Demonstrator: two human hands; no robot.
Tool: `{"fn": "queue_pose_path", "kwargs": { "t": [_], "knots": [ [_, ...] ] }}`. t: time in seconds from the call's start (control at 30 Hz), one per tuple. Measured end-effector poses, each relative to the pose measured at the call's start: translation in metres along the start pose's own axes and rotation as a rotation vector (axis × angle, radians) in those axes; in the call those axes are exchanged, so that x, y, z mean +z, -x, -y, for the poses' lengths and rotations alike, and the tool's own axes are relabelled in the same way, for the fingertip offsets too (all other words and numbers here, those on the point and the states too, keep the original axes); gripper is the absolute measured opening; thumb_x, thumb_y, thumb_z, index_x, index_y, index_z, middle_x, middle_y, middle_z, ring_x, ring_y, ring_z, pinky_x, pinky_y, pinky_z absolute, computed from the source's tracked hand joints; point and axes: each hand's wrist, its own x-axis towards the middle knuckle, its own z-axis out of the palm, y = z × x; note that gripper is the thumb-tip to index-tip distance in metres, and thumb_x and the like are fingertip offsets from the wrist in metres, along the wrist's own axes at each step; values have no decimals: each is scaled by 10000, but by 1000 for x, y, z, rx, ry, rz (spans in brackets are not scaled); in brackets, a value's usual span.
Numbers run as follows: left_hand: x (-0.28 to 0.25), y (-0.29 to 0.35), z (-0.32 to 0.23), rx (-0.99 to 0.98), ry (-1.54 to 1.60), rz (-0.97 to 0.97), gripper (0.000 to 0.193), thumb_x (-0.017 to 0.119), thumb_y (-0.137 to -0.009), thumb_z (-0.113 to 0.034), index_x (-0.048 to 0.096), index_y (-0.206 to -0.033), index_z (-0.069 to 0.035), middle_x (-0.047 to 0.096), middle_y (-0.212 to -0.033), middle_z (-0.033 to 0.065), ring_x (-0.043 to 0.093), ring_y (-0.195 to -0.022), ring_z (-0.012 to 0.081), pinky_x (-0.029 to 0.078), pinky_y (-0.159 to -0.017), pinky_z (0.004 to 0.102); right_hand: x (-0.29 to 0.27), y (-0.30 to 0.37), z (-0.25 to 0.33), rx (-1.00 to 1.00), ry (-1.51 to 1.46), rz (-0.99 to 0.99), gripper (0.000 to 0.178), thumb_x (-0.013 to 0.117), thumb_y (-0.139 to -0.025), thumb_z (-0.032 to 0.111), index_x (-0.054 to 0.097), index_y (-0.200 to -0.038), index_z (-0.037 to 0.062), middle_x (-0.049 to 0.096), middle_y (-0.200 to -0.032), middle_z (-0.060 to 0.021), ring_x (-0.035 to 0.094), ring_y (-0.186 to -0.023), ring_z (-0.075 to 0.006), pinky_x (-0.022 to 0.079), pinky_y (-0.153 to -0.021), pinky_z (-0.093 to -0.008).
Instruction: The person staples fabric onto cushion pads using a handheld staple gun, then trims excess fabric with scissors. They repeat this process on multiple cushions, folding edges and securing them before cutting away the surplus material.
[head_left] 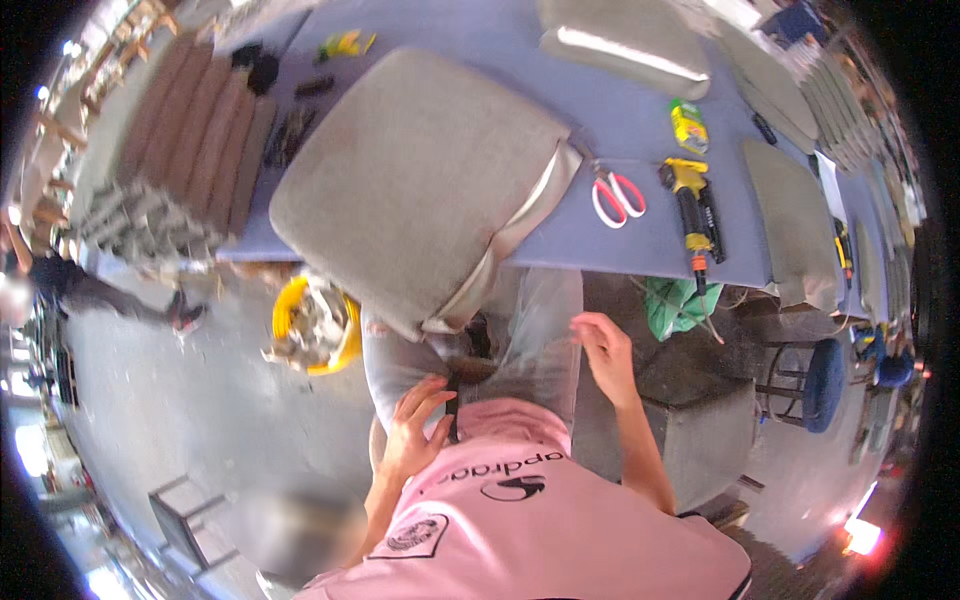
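A grey upholstered seat cushion (420,180) lies on the blue-covered table (560,245) in front of me, its near corner reaching past the table edge over my lap. Along its right side a strip of lighter fabric (520,215) hangs loose. My left hand (415,425) rests by my lap below the cushion, fingers stretched out, holding nothing. Just short of the table edge, my right hand (603,352) is raised with loosely bent fingers apart, and no object shows in it. Red-and-white scissors (617,198) lie right of the cushion, beside a yellow-and-black hand tool (690,205).
Stacked cushions (185,140) stand at the table's left. More grey panels (790,215) lie at the right, and a small yellow-green box (688,127) sits behind the tool. A yellow bucket (283,325) of scraps, a blue stool (822,385) and a green bag (680,305) are below.
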Motion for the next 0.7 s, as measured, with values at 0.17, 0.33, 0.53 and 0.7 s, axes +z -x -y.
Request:
{"fn": "queue_pose_path", "kwargs": {
  "t": [0.17, 0.33, 0.53, 0.7],
  "knots": [
    [-24, -10, 15, -62, 142, -144, 272, 680, -934, 17, 777, -1181, -40, 780, -1273, 181, 732, -1232, 379, 543, -1090, 473, 85, -3, -8, 186, -233, 295, 323, 600, -1174, 300, 728, -1250, 13, 781, -1097, -74, 742, -898, -133, 580, -747, -281],
    [-62, -131, -9, 299, -156, -266, 199, 761, -947, -176, 769, -1123, -82, 704, -1425, 188, 585, -1437, 443, 425, -1211, 584, 124, -75, 38, 489, -525, 188, 361, 704, -1108, 404, 686, -1013, 55, 670, -836, 9, 599, -655, -79, 396, -557, -267],
    [-32, -197, -10, 425, -459, -24, 592, 877, -827, -514, 720, -1212, -92, 547, -1624, 212, 449, -1552, 485, 288, -1295, 676, 131, -111, 53, 193, -298, 230, 345, 727, -1082, 329, 635, -870, 73, 539, -731, 59, 435, -603, -55, 307, -533, -290],
    [19, -203, -15, 324, -901, -117, 492, 833, -850, -364, 749, -1235, -69, 564, -1550, 215, 483, -1498, 510, 368, -1222, 684, 135, -107, 59, 274, -363, 203, 342, 691, -1114, 286, 638, -855, 69, 549, -730, 55, 447, -625, -49, 326, -539, -285]
  ]
}}
